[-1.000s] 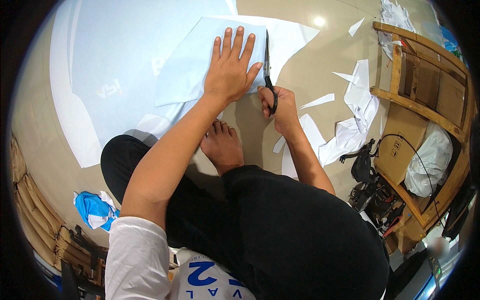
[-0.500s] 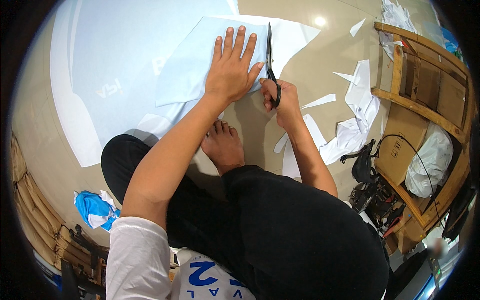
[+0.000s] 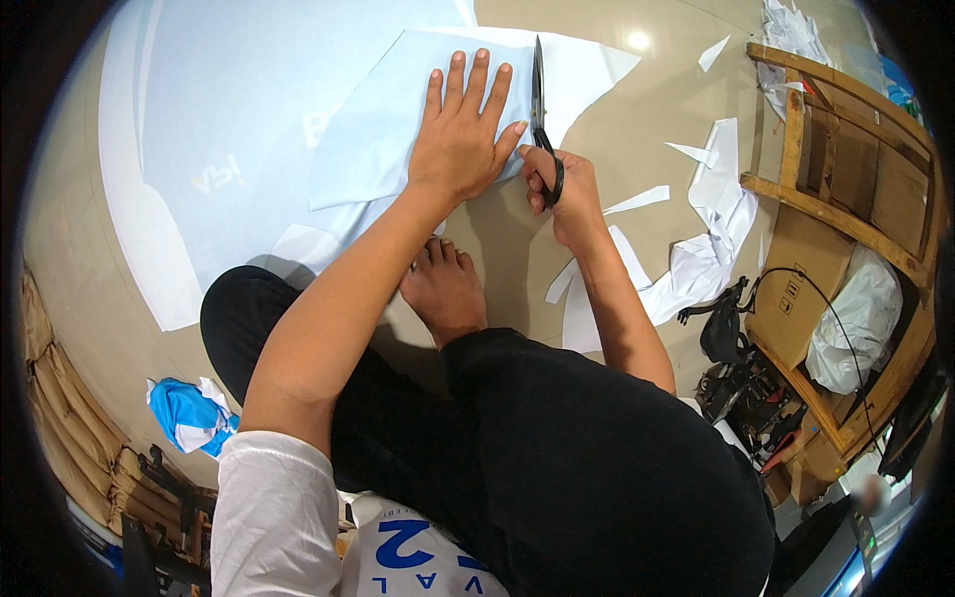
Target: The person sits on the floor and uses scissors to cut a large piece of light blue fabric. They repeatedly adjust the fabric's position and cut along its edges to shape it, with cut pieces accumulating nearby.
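Observation:
On the floor lies a pale blue piece of fabric (image 3: 368, 129), with a white sheet (image 3: 587, 62) showing from under its right side. My left hand (image 3: 460, 144) rests flat on the blue piece, fingers spread. Black-handled scissors (image 3: 539, 99) are in my right hand (image 3: 569, 194), fingers wrapped round the handles. Their blades point away from me along the right edge of the blue piece, close together. A larger light blue sheet with white borders (image 3: 224, 119) spreads out at the left, partly beneath the blue piece.
White offcuts (image 3: 696, 261) are scattered to the right. A wooden frame (image 3: 846, 209) stands beyond them, with a cardboard box (image 3: 796, 289) and a white plastic bag (image 3: 858, 318). My bare foot (image 3: 445, 289) is just below the fabric. A blue and white cloth bundle (image 3: 191, 416) lies at the lower left.
My right hand and the scissors have shifted slightly away from me and to the right, the blades looking a little more closed. My left hand stays in place on the fabric.

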Demonstrator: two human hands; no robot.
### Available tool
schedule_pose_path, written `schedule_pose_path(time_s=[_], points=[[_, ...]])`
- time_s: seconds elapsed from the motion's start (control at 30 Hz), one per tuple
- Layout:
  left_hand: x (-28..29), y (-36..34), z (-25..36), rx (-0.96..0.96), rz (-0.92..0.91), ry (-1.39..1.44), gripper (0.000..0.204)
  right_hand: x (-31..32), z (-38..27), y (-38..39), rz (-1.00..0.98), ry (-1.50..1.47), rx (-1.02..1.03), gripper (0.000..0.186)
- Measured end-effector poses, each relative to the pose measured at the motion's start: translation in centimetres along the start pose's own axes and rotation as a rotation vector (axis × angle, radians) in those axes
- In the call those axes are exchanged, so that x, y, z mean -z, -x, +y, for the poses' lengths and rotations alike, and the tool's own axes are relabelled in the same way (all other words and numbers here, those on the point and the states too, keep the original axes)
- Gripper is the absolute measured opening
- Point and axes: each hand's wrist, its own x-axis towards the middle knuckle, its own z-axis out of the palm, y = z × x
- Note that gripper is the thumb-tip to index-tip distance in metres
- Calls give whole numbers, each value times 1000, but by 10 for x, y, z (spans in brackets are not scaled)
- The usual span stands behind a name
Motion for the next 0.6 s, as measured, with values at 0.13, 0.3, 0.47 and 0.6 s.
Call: schedule_pose_path(time_s=[0.13,0.3,0.47,0.6], points=[[1,0,0,6,-30,0,71,-1,-5,-5,5,8,11,35],[1,0,0,5,-28,-8,71,0,-10,-8,9,25,-4,34],[0,-1,1,7,-30,-11,71,1,-9,-10,10,27,-7,32],[-1,0,0,4,-24,-11,70,-1,-9,-10,10,20,9,31]])
